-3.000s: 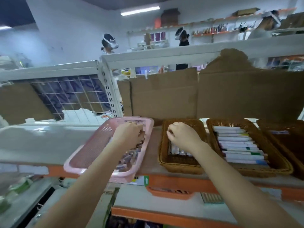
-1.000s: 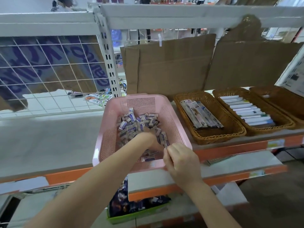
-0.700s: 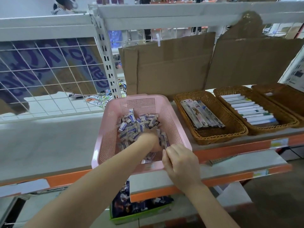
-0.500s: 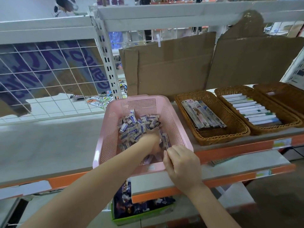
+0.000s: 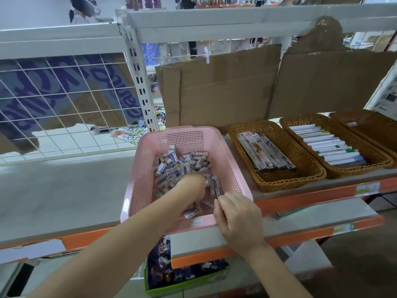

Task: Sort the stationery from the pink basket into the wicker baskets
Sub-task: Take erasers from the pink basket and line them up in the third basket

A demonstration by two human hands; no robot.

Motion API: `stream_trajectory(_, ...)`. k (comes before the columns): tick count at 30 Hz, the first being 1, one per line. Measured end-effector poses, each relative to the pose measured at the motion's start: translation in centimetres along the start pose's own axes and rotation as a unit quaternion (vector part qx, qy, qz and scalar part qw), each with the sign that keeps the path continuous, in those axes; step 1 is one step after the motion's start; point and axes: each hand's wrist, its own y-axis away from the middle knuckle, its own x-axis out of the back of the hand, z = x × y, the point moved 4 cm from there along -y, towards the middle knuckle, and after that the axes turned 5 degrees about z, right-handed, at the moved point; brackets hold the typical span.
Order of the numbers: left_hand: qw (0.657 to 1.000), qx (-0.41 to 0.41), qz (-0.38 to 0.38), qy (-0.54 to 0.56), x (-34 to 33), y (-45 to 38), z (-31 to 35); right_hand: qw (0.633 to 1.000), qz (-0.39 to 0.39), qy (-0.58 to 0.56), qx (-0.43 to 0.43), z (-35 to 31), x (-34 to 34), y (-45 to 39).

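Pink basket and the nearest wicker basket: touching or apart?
Apart. The head view shows bare grey shelf between the pink basket and the nearest wicker basket.

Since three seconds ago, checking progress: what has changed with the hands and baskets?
The right hand left the nearest wicker basket and came to the pink basket's front corner. The left hand stays buried among the small packets; its grip is hidden. The baskets' places look unchanged.

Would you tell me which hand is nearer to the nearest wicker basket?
Right. The right hand is at the pink basket's near right corner, beside that wicker basket; the left hand digs among the erasers.
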Motion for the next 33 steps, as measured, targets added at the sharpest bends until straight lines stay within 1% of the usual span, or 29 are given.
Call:
stream_trajectory(2, 0.999, 0.011, -0.016, 0.032, 0.0, -0.7, -0.5, 1.000, 0.000, 0.000, -0.001, 0.0, 0.0, 0.0)
stream_trajectory(5, 0.997, 0.004, -0.003, 0.071, 0.7, -1.7, -0.6, 1.000, 0.004, 0.004, 0.001, -0.1, 0.1, -0.1)
stream_trajectory(9, 0.998, 0.006, -0.005, 0.061, 1.6, -2.8, 0.5, 1.000, 0.001, 0.001, 0.002, -0.1, 0.1, 0.0)
stream_trajectory(11, 0.999, 0.015, -0.002, 0.038, 1.7, -3.5, 1.0, 1.000, 0.001, 0.002, 0.003, 0.0, 0.1, -0.1)
stream_trajectory(15, 0.998, 0.064, 0.023, 0.017, 1.5, -4.6, 1.5, 1.000, -0.004, 0.002, 0.007, 0.1, 0.0, -0.1)
stream_trajectory(19, 0.989, 0.118, 0.064, 0.058, 1.2, -4.8, 1.5, 1.000, -0.007, 0.002, 0.005, 0.2, -0.2, 0.1)
stream_trajectory(22, 0.989, 0.113, 0.072, 0.062, 1.1, -5.0, 1.5, 1.000, -0.005, 0.002, 0.005, 0.4, -0.3, 0.1)
stream_trajectory(28, 0.992, 0.078, 0.095, 0.024, 1.4, -5.0, 1.9, 1.000, -0.006, -0.006, 0.013, 0.4, -0.3, 0.1)
stream_trajectory(33, 0.993, 0.064, 0.092, -0.019, 1.6, -4.5, 1.9, 1.000, -0.002, -0.006, 0.018, 0.4, -0.3, 0.1)
